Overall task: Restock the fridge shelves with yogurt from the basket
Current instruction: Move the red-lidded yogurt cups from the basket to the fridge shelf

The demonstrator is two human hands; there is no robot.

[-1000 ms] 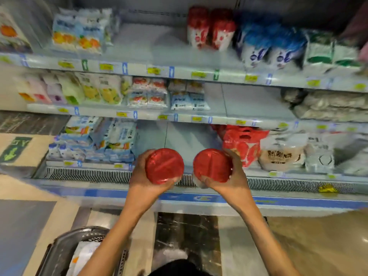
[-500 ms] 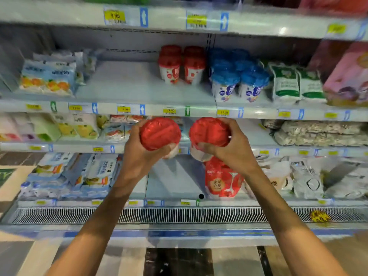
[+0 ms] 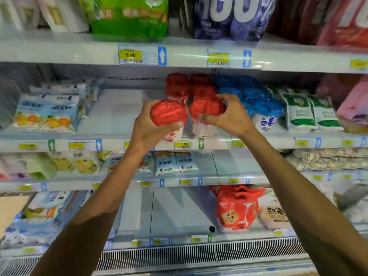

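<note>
Two red-lidded yogurt cups are up at the shelf (image 3: 119,116) that carries the 11.90 tags. The left cup (image 3: 169,115) is above the front lip, its white body showing below the lid. The right cup (image 3: 207,111) is just beside it and a little further in, and I cannot tell whether either base touches the shelf yet.

The left hand (image 3: 147,132) grips its cup from the left and beneath, fingers curled round the body. The right hand (image 3: 233,118) clamps its cup at the lid, fingers over the far rim and thumb on the near side. The two lids are almost touching.

Directly behind them stands the red row (image 3: 177,90) of matching cups, two abreast. To the right of that, close to the right hand's knuckles, stand the blue cups (image 3: 262,104), then the green pouches (image 3: 298,110). To the left is a bare stretch of shelf, with the fruit packs (image 3: 47,110) well apart.

The step in hand looks like placing, with both cups brought to their own line and not yet let go. The next move probably calls for easing them inward until they meet the red row, then setting the bases flat and upright, left behind left and right behind right. After that, each hand should open and draw straight back. The right hand has little room and could nudge the blue cups; the left cup, out over the lip, could tip forward if freed too soon.
</note>
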